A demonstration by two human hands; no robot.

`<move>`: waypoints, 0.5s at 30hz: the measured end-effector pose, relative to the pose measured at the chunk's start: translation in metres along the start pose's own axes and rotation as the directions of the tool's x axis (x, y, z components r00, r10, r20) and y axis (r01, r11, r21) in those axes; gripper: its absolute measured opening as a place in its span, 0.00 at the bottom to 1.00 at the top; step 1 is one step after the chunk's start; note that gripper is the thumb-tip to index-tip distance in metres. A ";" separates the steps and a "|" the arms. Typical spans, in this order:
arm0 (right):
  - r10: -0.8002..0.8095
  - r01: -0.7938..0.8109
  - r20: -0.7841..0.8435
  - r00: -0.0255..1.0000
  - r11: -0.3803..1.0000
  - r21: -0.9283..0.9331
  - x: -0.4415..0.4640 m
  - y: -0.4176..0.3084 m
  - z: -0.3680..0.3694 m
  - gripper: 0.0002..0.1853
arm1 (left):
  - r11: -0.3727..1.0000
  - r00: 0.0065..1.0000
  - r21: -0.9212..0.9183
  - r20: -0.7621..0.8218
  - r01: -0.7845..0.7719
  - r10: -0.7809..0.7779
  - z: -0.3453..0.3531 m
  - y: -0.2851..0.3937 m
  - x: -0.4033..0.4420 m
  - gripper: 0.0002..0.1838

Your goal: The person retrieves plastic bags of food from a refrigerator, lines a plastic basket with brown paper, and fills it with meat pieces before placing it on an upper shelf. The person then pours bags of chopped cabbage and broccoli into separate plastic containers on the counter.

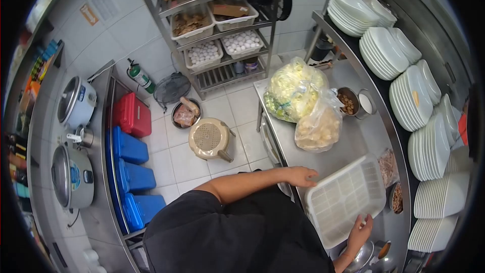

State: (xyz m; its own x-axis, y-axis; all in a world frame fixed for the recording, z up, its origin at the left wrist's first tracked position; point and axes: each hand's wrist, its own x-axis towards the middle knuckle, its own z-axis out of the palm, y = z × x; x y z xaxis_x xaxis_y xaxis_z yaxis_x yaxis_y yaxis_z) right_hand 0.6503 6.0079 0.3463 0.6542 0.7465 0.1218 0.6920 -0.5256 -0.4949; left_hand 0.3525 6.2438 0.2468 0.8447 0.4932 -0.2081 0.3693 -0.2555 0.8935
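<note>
A shallow, translucent white plastic tray (346, 197) with a grid-patterned bottom lies on the steel counter, with nothing visible in it. My left hand (301, 176) is at its upper left corner, fingers slightly bent and apart by the rim. Over the tray's lower right edge, my right hand (359, 230) has its fingers spread. Whether either hand presses on the rim is hard to tell. Above the tray sit a clear bag of pale green leaves (295, 88) and a bag of pale, chunky food (318, 129).
Stacked white plates (417, 96) line the shelf at right. A metal pot (347, 101), a bag of meat (388, 168) and bowls flank the tray. Behind me stand a beige stool (208, 139), a basin (186, 113), blue bins (132, 174) and a rack (217, 35).
</note>
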 end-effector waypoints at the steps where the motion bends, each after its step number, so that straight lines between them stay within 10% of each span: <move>1: -0.008 0.007 0.014 1.000 0.994 0.107 0.006 -0.026 0.000 0.25 | 0.998 0.997 -0.002 0.051 0.057 -0.057 -0.004 -0.005 -0.017 0.40; 7: -0.556 0.437 0.272 0.785 0.810 0.391 0.003 -0.141 0.048 0.22 | 0.892 0.878 0.138 -0.291 0.431 -0.380 0.020 -0.090 -0.146 0.37; 10: -0.776 0.506 0.429 0.463 0.628 0.591 -0.019 -0.159 0.080 0.22 | 0.649 0.557 -0.062 -0.456 0.758 -0.694 0.086 -0.057 -0.223 0.37; 15: -0.792 0.585 0.607 -0.067 0.462 0.666 -0.111 -0.157 0.097 0.22 | 0.601 0.373 -0.474 -0.493 0.643 -0.786 0.263 -0.015 -0.324 0.35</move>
State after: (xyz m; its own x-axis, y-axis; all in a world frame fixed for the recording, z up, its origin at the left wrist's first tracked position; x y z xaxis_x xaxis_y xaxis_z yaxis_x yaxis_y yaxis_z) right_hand 0.4400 6.0470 0.3271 -0.7771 0.6139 -0.1388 0.4989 0.4664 -0.7305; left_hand 0.1755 5.8693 0.1964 -0.1666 0.7943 -0.5843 0.5820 0.5575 0.5920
